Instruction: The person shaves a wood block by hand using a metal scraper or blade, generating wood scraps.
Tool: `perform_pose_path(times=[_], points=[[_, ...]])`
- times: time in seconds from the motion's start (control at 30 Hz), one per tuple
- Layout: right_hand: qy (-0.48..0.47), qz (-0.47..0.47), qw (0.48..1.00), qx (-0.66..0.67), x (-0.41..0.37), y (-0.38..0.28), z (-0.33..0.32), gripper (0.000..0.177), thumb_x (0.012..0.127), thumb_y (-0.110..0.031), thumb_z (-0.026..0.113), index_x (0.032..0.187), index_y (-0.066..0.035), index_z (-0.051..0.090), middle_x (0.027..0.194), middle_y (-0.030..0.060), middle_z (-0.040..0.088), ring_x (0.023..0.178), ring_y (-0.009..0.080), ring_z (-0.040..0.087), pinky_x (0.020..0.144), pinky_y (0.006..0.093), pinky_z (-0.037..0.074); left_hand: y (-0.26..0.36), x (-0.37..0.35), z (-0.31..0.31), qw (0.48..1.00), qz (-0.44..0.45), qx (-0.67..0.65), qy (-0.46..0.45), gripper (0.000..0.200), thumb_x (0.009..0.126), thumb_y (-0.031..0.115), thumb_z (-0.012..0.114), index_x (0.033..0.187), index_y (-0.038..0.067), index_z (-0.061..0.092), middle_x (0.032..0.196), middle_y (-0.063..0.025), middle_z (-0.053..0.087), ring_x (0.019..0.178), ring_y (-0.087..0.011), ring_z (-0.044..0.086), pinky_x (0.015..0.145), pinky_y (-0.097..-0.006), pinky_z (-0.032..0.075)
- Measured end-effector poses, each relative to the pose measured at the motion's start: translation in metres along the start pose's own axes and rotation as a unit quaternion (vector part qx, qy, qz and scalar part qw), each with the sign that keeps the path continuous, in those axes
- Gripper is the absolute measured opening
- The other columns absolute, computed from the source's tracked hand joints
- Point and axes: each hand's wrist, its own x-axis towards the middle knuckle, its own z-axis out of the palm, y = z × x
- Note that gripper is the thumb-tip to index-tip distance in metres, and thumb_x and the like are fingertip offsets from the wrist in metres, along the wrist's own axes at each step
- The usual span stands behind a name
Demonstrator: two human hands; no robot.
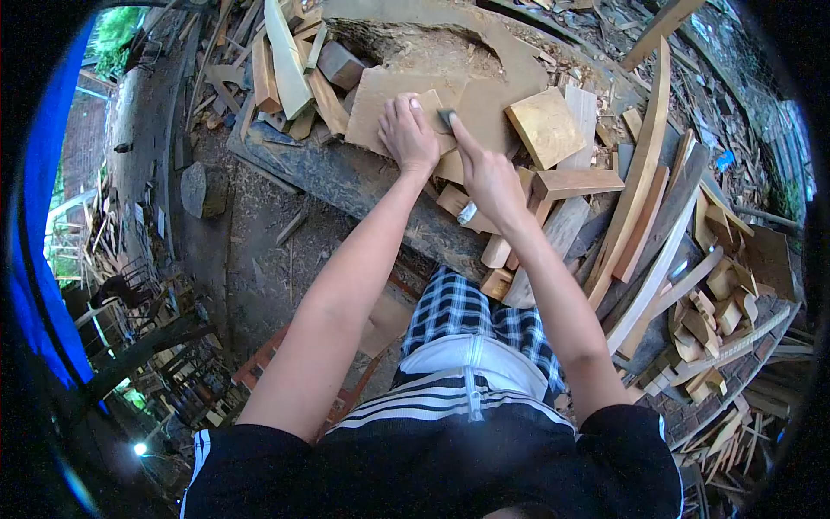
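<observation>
Wooden board [380, 97] lay on the stump surface [527, 60], pinned by my left hand [408, 134] with flat fingers, my right hand [488, 177] clenched around a dark-tipped tool [446, 118] at its edge, mid-stroke, I judged, next needing steady pressure.

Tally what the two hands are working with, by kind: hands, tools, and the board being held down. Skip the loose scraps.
Hands: 2, the left hand and the right hand
Tools: 1, a dark-tipped tool gripped in the right fist
Boards: 1, the flat board under the left hand
Total: 4
</observation>
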Motion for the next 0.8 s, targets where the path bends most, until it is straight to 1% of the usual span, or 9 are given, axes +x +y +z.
perform_pose_path(times=[0.1, 0.17, 0.3, 0.37, 0.4, 0.53, 0.6, 0.67, 0.8], points=[[-0.006, 0.022, 0.999, 0.033, -0.038, 0.023, -0.005, 0.047, 0.099, -0.019, 0.047, 0.146, -0.022, 0.043, 0.102, 0.0341, 0.062, 0.096, 0.0457, 0.062, 0.082, 0.0522, 0.047, 0.011, -0.008, 0.007, 0.999, -0.006, -0.026, 0.024, 0.027, 0.103, 0.032, 0.036, 0.109, 0.012, 0.053, 0.116, -0.0114, 0.054, 0.110, -0.0362, 0.050, 0.094, -0.0513, 0.036], [0.021, -0.007, 0.998, 0.057, -0.051, 0.032, 0.000, 0.047, 0.099, -0.019, 0.046, 0.146, -0.022, 0.042, 0.101, 0.0327, 0.063, 0.096, 0.0466, 0.062, 0.081, 0.0526, 0.047, 0.005, -0.006, -0.001, 0.999, -0.016, -0.014, -0.037, 0.035, 0.103, 0.036, 0.036, 0.124, 0.012, 0.051, 0.128, -0.0135, 0.049, 0.118, -0.0372, 0.046, 0.097, -0.0535, 0.034], [0.043, 0.041, 0.996, 0.061, -0.056, 0.042, -0.005, 0.047, 0.100, -0.018, 0.044, 0.147, -0.024, 0.041, 0.099, 0.0320, 0.064, 0.096, 0.0472, 0.061, 0.081, 0.0518, 0.047, 0.003, -0.017, -0.018, 0.994, 0.103, 0.034, 0.032, 0.063, 0.096, 0.052, 0.048, 0.142, 0.010, 0.039, 0.140, -0.0174, 0.039, 0.128, -0.0379, 0.038, 0.103, -0.0571, 0.029], [0.032, 0.058, 0.996, 0.061, -0.063, 0.046, -0.008, 0.048, 0.100, -0.018, 0.044, 0.147, -0.025, 0.040, 0.099, 0.0319, 0.064, 0.097, 0.0470, 0.061, 0.081, 0.0520, 0.047, 0.014, -0.035, -0.038, 0.952, 0.200, 0.227, -0.048, 0.104, 0.078, 0.067, 0.065, 0.152, 0.006, 0.023, 0.146, -0.0207, 0.030, 0.135, -0.0383, 0.030, 0.107, -0.0619, 0.024], [0.033, 0.055, 0.995, 0.071, -0.064, 0.047, -0.005, 0.048, 0.101, -0.018, 0.044, 0.148, -0.025, 0.040, 0.099, 0.0317, 0.064, 0.097, 0.0467, 0.061, 0.080, 0.0519, 0.048, 0.018, -0.039, -0.042, 0.946, 0.180, 0.250, -0.104, 0.121, 0.062, 0.061, 0.081, 0.151, 0.004, 0.022, 0.149, -0.0207, 0.028, 0.138, -0.0415, 0.028, 0.110, -0.0635, 0.023], [-0.002, 0.075, 0.994, 0.075, -0.065, 0.041, -0.006, 0.047, 0.101, -0.018, 0.044, 0.148, -0.026, 0.040, 0.101, 0.0319, 0.064, 0.099, 0.0467, 0.061, 0.080, 0.0515, 0.048, 0.016, -0.010, -0.044, 0.954, 0.149, 0.215, -0.145, 0.122, 0.059, 0.049, 0.087, 0.150, 0.002, 0.022, 0.146, -0.0217, 0.031, 0.138, -0.0413, 0.030, 0.112, -0.0583, 0.026], [0.014, 0.057, 0.994, 0.090, -0.062, 0.042, -0.001, 0.048, 0.101, -0.018, 0.044, 0.148, -0.024, 0.039, 0.104, 0.0300, 0.065, 0.098, 0.0462, 0.062, 0.081, 0.0508, 0.049, 0.015, 0.007, -0.054, 0.956, 0.146, 0.100, -0.234, 0.122, 0.057, 0.040, 0.089, 0.149, -0.001, 0.021, 0.144, -0.0227, 0.032, 0.135, -0.0403, 0.035, 0.112, -0.0488, 0.032], [0.031, 0.046, 0.993, 0.107, -0.060, 0.051, 0.009, 0.048, 0.101, -0.018, 0.044, 0.148, -0.023, 0.039, 0.106, 0.0281, 0.066, 0.097, 0.0457, 0.063, 0.081, 0.0501, 0.049, 0.011, 0.010, -0.066, 0.950, 0.164, 0.065, -0.256, 0.122, 0.056, 0.040, 0.089, 0.149, -0.002, 0.021, 0.143, -0.0230, 0.033, 0.133, -0.0399, 0.037, 0.112, -0.0457, 0.034], [0.023, 0.027, 0.967, 0.252, -0.038, 0.059, 0.024, 0.046, 0.100, -0.021, 0.044, 0.145, -0.015, 0.043, 0.126, 0.0266, 0.057, 0.119, 0.0394, 0.055, 0.100, 0.0438, 0.043, 0.006, 0.006, -0.072, 0.927, 0.232, 0.060, -0.289, 0.123, 0.053, 0.039, 0.090, 0.147, -0.003, 0.023, 0.139, -0.0229, 0.034, 0.131, -0.0421, 0.039, 0.109, -0.0458, 0.037]])
